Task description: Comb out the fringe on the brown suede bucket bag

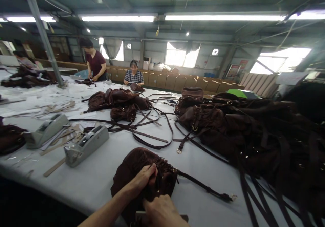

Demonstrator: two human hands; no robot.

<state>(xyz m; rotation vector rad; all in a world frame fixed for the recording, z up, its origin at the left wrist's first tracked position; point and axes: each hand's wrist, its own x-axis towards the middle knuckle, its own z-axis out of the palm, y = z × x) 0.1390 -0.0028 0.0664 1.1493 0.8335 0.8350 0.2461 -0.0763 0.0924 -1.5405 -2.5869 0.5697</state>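
A dark brown gathered bag [127, 166] lies on the white table just in front of me. My left hand [144, 179] pinches its ruffled upper part, thumb on top and fingers curled beneath. Lower down, my right hand [162, 210] is closed in a fist against the near side of the bag; its fingertips are hidden, and what they hold I cannot make out. A pale flat bar [141, 217] shows beneath the right hand, its ends sticking out on both sides. From the bag's right side a thin strap [203, 186] with a metal clip stretches across the table.
Two grey tape dispensers [87, 145] stand at the left among loose paper strips [59, 137]. A large pile of brown bags [228, 125] fills the right side. More bags [119, 100] and straps lie ahead. Co-workers [96, 64] handle brown items across the table [101, 183].
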